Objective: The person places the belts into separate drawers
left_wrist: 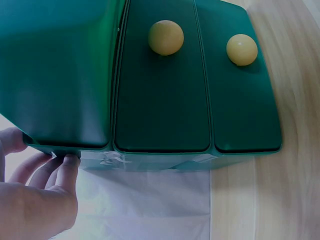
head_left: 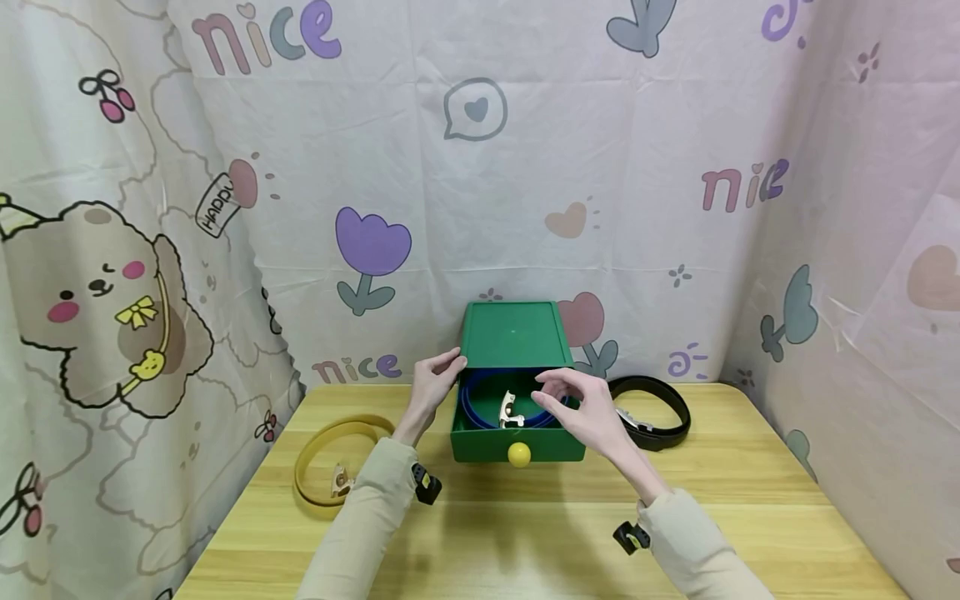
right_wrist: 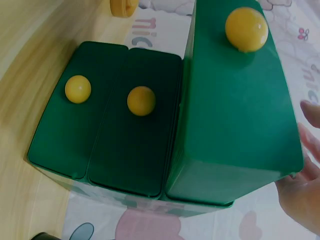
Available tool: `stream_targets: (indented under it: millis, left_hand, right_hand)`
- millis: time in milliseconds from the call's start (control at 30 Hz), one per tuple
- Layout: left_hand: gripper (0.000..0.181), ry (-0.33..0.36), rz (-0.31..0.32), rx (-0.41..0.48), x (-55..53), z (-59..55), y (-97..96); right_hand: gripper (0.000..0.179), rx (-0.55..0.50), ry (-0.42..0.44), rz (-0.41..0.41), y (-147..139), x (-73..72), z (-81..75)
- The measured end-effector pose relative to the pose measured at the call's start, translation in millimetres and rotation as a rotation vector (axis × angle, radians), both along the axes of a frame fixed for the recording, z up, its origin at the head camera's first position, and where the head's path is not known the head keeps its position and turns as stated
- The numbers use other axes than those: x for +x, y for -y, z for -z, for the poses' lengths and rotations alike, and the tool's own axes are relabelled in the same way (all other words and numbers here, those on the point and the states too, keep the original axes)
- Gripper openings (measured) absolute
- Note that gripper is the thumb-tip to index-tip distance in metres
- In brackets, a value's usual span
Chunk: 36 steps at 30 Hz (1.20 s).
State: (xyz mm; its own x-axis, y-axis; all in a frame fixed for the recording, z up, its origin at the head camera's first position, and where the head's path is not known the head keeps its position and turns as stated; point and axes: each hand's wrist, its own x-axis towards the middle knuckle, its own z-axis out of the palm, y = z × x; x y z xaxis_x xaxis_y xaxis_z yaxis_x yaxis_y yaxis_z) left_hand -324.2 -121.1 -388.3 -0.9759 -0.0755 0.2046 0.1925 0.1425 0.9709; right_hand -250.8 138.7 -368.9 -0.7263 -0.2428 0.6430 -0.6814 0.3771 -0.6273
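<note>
A green drawer cabinet stands at the back of the table, with its top drawer pulled out by a yellow knob. Coiled inside that drawer is a blue belt with a gold buckle. My left hand grips the cabinet's upper left edge, thumb near the top and fingertips against the side. My right hand hovers over the drawer's right side, fingers loosely bent, thumb apart, holding nothing visible. Two lower drawers, the middle drawer and bottom drawer, are closed.
On the left of the wooden table lies a coiled yellow belt with a gold buckle, partly behind my left sleeve. A coiled black belt with a silvery buckle lies right of the cabinet. Patterned cloth hangs behind.
</note>
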Motion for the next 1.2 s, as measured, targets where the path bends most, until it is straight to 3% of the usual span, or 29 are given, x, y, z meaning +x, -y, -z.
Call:
stream_targets:
  millis: [100, 267, 500, 767, 900, 1200]
  left_hand:
    - [0.041, 0.004, -0.001, 0.004, 0.1, -0.7, 0.0]
    - [0.04, 0.007, 0.005, 0.013, 0.2, -1.1, -0.3]
    - [0.041, 0.002, 0.003, 0.007, 1.6, -2.6, -0.4]
    - [0.041, 0.002, 0.001, 0.003, 1.7, -3.0, -0.1]
    - [0.04, 0.008, 0.0, 0.007, 1.2, -2.6, -0.3]
    - [0.041, 0.008, -0.006, -0.003, -0.1, -0.1, 0.5]
  right_hand:
    - [0.019, -0.061, -0.057, 0.011, 1.4, 5.8, 2.3]
    - [0.025, -0.137, -0.227, -0.008, 2.6, 15.5, 9.5]
    - [0.029, -0.132, -0.376, -0.048, 5.6, 27.0, 20.2]
    - [0.024, -0.104, -0.338, -0.093, 10.2, 32.0, 36.3]
    - [0.022, -0.067, -0.318, -0.081, 14.7, 34.9, 41.4]
    - [0.023, 0.002, -0.365, -0.027, 22.1, 34.1, 54.1]
